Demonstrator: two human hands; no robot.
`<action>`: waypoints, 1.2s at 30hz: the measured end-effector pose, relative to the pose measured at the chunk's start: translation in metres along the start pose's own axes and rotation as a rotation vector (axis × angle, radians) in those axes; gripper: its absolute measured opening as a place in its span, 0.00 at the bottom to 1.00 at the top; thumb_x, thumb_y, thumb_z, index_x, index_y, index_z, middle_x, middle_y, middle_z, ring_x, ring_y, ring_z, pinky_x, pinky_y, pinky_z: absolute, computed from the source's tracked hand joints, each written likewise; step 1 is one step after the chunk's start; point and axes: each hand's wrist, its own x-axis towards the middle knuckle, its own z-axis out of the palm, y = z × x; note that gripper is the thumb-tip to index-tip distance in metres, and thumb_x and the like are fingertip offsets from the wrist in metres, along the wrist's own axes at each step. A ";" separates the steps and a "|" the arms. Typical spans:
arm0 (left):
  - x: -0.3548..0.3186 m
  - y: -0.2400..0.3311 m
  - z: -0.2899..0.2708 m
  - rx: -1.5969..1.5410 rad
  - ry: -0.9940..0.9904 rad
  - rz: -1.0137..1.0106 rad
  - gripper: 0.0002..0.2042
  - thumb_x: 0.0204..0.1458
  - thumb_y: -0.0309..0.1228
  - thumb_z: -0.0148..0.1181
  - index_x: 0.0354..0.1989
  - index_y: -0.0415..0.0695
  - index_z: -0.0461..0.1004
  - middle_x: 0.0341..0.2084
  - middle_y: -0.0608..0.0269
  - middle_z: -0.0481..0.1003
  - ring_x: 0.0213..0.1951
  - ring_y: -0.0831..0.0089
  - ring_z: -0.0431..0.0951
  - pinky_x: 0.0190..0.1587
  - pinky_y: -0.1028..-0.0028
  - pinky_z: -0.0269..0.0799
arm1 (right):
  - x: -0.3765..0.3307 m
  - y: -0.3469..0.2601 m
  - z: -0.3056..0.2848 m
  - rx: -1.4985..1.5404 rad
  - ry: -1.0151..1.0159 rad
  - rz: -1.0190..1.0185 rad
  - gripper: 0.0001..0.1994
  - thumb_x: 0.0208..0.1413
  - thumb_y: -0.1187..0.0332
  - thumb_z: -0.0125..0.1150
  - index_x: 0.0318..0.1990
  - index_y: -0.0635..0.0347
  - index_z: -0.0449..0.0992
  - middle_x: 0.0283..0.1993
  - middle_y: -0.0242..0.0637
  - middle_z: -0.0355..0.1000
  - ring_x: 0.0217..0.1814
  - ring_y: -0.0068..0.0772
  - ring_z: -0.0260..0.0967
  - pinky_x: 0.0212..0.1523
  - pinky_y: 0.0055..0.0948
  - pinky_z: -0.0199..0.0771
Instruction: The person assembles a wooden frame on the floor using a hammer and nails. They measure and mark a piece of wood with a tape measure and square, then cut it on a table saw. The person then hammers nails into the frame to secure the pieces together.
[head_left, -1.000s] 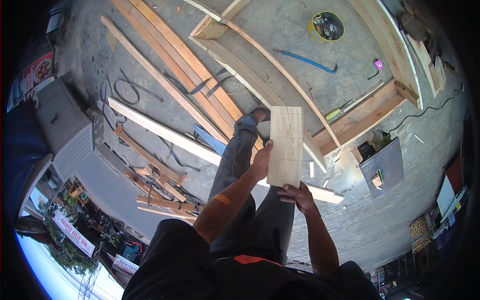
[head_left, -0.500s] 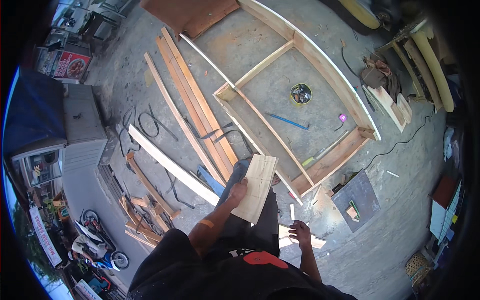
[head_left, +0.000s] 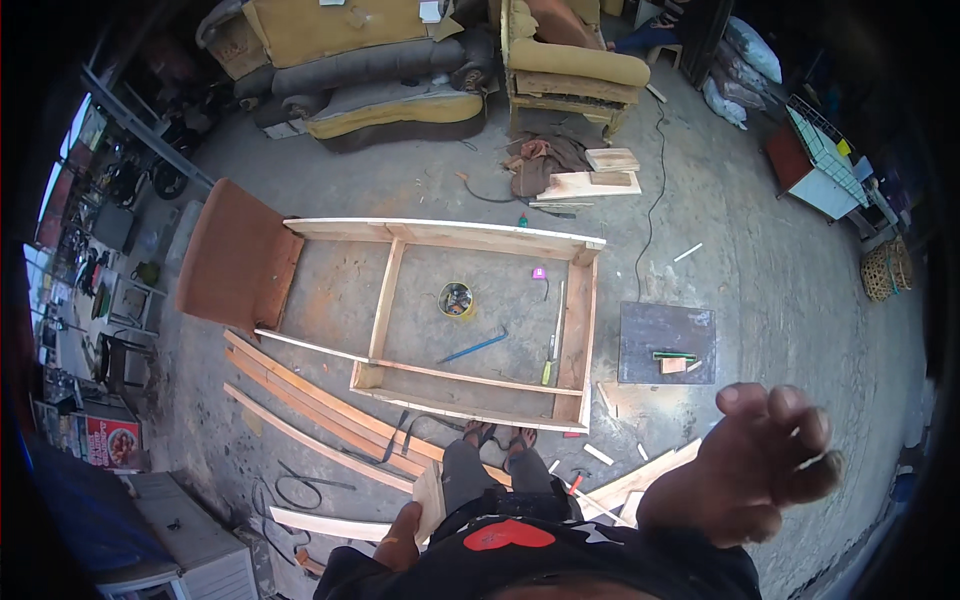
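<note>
You are gripping a short wooden board (head_left: pixel 430 503) in your left hand (head_left: pixel 404 530), fingers wrapped on its lower end, low at your left hip. Its long axis is running up toward twelve o'clock, edge-on to you. Your right hand (head_left: pixel 745 475) is hanging empty at three o'clock, fingers loosely together, well apart from the board. Beyond your feet, the wooden frame (head_left: pixel 470 310) is lying flat at twelve o'clock.

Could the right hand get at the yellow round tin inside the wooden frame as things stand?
Probably not without stooping: the right hand is raised, open and empty, while the yellow round tin sits on the floor inside the wooden frame, beyond the person's feet. Nothing blocks the way.
</note>
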 end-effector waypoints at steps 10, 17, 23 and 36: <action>-0.056 0.171 0.078 0.105 -0.061 0.215 0.24 0.66 0.37 0.40 0.60 0.32 0.72 0.51 0.43 0.79 0.53 0.55 0.80 0.58 0.57 0.73 | 0.024 -0.092 -0.052 0.128 -0.020 -0.588 0.17 0.70 0.63 0.53 0.60 0.61 0.71 0.32 0.32 0.78 0.28 0.32 0.75 0.41 0.30 0.79; -0.081 0.233 0.113 0.062 -0.094 0.264 0.23 0.64 0.35 0.41 0.60 0.33 0.73 0.51 0.42 0.78 0.53 0.55 0.80 0.58 0.57 0.73 | -0.044 -0.015 -0.131 -0.498 -0.139 0.444 0.18 0.67 0.63 0.58 0.59 0.62 0.72 0.28 0.40 0.80 0.30 0.34 0.80 0.39 0.32 0.80; -0.080 0.309 0.170 0.028 -0.166 0.254 0.23 0.63 0.33 0.41 0.60 0.34 0.74 0.52 0.41 0.78 0.52 0.54 0.80 0.59 0.57 0.73 | -0.314 0.114 -0.222 -0.902 -1.396 1.729 0.30 0.58 0.48 0.64 0.64 0.55 0.73 0.61 0.51 0.75 0.64 0.53 0.73 0.64 0.51 0.71; 0.033 0.592 0.307 0.604 0.319 0.335 0.29 0.67 0.47 0.36 0.61 0.35 0.73 0.54 0.42 0.77 0.53 0.48 0.79 0.58 0.55 0.74 | -0.372 0.263 -0.123 -0.776 -0.009 1.995 0.23 0.64 0.59 0.56 0.62 0.62 0.74 0.46 0.50 0.82 0.43 0.44 0.83 0.46 0.39 0.81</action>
